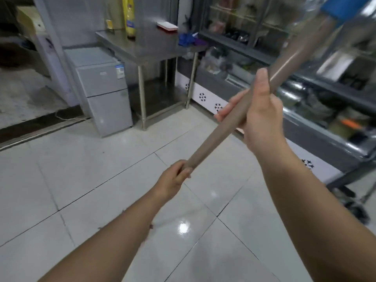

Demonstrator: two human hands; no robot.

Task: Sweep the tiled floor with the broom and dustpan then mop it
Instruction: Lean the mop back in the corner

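Note:
A long brown wooden handle [215, 137] runs diagonally from the lower middle up to the top right, where a blurred blue part [345, 7] sits at its upper end. My left hand [175, 178] grips the handle's lower end. Higher up, my right hand [258, 115] wraps around the shaft with the thumb lying along it. Which tool the handle belongs to is hidden, as its head is blurred and cut off. The pale tiled floor [101, 180] below is glossy, with a light reflection near the middle. No dustpan is in view.
A small grey fridge [103, 92] stands at the back left beside a steel table [146, 47] with bottles and a plate. A glass display counter [305, 94] lines the right side. A dark door threshold [40, 127] crosses the left.

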